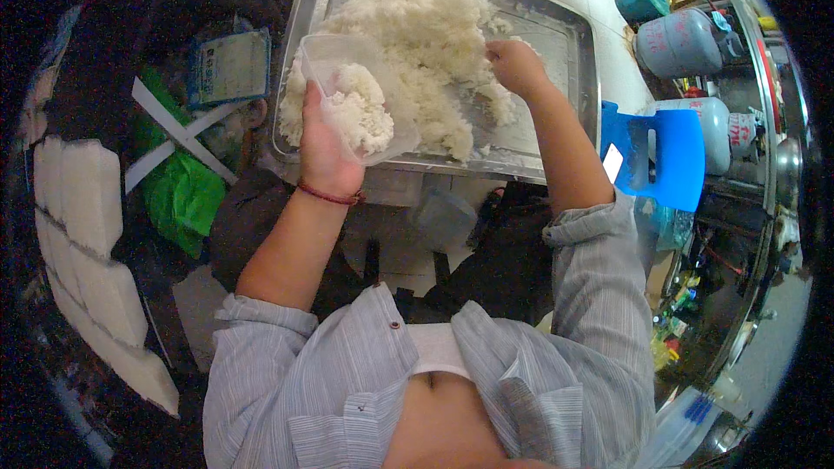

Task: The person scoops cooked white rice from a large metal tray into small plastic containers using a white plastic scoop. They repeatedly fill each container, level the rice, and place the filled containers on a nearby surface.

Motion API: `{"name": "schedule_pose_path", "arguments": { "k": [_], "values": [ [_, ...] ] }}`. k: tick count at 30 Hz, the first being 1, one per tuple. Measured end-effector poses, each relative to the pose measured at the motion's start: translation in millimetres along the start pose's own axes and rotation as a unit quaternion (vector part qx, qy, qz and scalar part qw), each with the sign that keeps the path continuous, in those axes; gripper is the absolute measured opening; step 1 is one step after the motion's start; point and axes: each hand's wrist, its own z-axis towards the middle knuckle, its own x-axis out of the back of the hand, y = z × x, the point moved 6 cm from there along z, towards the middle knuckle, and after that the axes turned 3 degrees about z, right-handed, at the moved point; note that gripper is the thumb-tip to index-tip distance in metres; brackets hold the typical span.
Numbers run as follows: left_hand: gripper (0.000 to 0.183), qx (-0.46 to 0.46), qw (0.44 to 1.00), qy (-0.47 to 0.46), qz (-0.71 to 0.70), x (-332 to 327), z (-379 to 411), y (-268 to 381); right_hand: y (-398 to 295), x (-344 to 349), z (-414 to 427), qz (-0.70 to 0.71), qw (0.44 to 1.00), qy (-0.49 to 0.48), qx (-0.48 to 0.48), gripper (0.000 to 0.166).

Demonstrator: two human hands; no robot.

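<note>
A wide metal tray (pixel 570 98) lies before me with a large heap of white cooked rice (pixel 430 26) in it. My left hand (pixel 326 150) grips a clear plastic container (pixel 319 55) by its side, tilted above the tray's near left part. A clump of rice (pixel 361 111) sits in that container. My right hand (pixel 518 68) is at the right edge of the heap, its fingers curled against the rice. The fingertips are partly hidden, so I cannot tell whether rice is in them.
A blue plastic stool (pixel 674 156) with a white phone-like object on it stands right of the tray. Grey gas cylinders (pixel 681 42) and shelving are beyond it. On the left are stacked white foam-like boxes (pixel 91 202) and a green plastic bag (pixel 186 198). Another clear container (pixel 445 218) is below the tray.
</note>
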Motion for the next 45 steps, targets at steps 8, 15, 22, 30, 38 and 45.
{"name": "schedule_pose_path", "arguments": {
  "k": [8,15,22,30,38,45],
  "values": [
    [0.052,-0.034,0.995,0.075,0.049,0.6,-2.4,-8.5,-22.2,-33.7,-15.0,0.195,0.975,-0.09,-0.052,0.016],
    [0.053,-0.005,0.998,0.063,0.032,9.7,15.9,-44.8,-114.6,4.1,-92.3,0.002,0.985,0.139,0.101,0.013],
    [0.048,0.061,0.988,-0.057,-0.127,-23.1,12.5,-44.9,-130.0,25.7,-132.9,-0.122,0.984,0.13,0.006,0.029],
    [0.052,0.079,0.99,-0.062,-0.096,-11.9,11.7,-46.0,-111.7,7.5,-142.4,0.077,0.99,0.09,0.072,0.037],
    [0.053,0.068,0.985,-0.091,-0.129,-14.4,-3.0,-39.5,-101.6,14.2,-132.3,0.062,0.992,0.102,0.035,0.032],
    [0.054,-0.008,0.988,-0.134,-0.082,-16.7,-5.4,-23.2,-96.8,50.5,-148.7,0.155,0.961,0.222,0.058,0.041]
  ]
}}
